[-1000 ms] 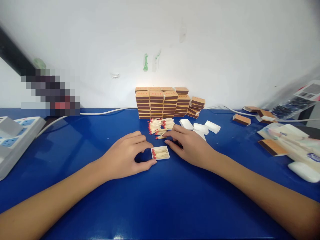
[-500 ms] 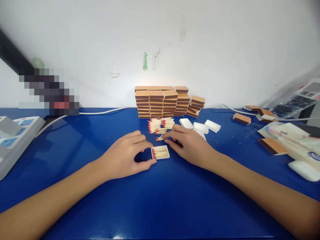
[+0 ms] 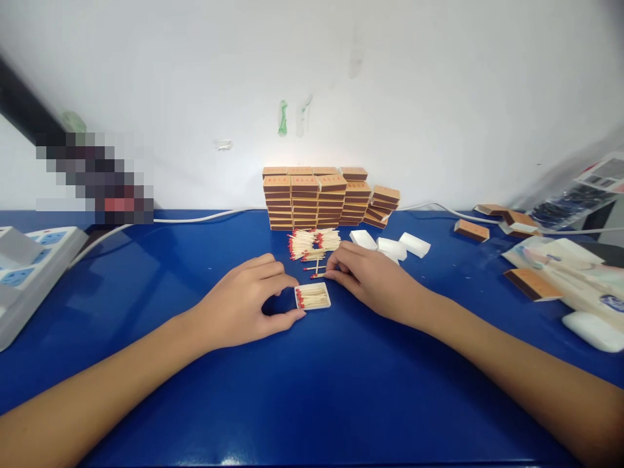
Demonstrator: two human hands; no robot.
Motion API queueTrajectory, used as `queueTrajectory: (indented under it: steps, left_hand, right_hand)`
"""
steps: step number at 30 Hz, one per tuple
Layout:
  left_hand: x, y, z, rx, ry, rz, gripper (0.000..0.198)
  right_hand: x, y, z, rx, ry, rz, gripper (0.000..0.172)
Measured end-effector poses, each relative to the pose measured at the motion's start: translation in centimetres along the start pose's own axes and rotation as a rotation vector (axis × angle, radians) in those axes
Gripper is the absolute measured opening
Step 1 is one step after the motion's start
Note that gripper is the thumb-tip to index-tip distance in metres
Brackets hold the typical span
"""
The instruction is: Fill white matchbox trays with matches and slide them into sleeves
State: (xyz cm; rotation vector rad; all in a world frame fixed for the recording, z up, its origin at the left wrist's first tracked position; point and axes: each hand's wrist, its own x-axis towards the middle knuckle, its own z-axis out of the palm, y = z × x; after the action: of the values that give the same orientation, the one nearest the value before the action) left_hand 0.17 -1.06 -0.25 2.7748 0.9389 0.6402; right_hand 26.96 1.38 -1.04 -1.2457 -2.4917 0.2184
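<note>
A white matchbox tray [image 3: 328, 305] lies on the blue table, with red-headed matches [image 3: 312, 298] in it, heads to the left. My left hand [image 3: 248, 299] holds the tray by its left end, index finger at the far corner and thumb at the near one. Just beyond the tray's right side, my right hand [image 3: 370, 276] pinches a single match [image 3: 318, 275], its red head pointing left. A few loose matches lie right behind it. Farther back spreads a pile of matches [image 3: 305, 242], reaching close to the stacked boxes.
Stacked matchboxes [image 3: 305, 201] stand against the wall. Several empty white trays [image 3: 414, 245] lie behind my right hand. Loose matchboxes [image 3: 472, 231] and a plastic packet [image 3: 580, 273] are on the right. A power strip [image 3: 43, 273] sits at the left, its cable running along the wall.
My right hand has drawn slightly toward me and right from the loose matches, and a match now shows between its fingertips. My left hand and the tray have stayed in place.
</note>
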Motion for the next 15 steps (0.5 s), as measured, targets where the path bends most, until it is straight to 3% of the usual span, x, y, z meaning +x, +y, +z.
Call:
queueTrajectory:
  steps: [9,15]
  left_hand:
    - [0.0,-0.1,0.1,0.007,0.015,0.01,0.026]
    - [0.0,-0.1,0.1,0.007,0.006,0.0,0.026]
  right_hand:
    - [-0.3,-0.2,-2.7,-0.36,-0.048,-0.002,0.019]
    - [-0.7,-0.1,-3.2,-0.114,-0.067,-0.066,0.017]
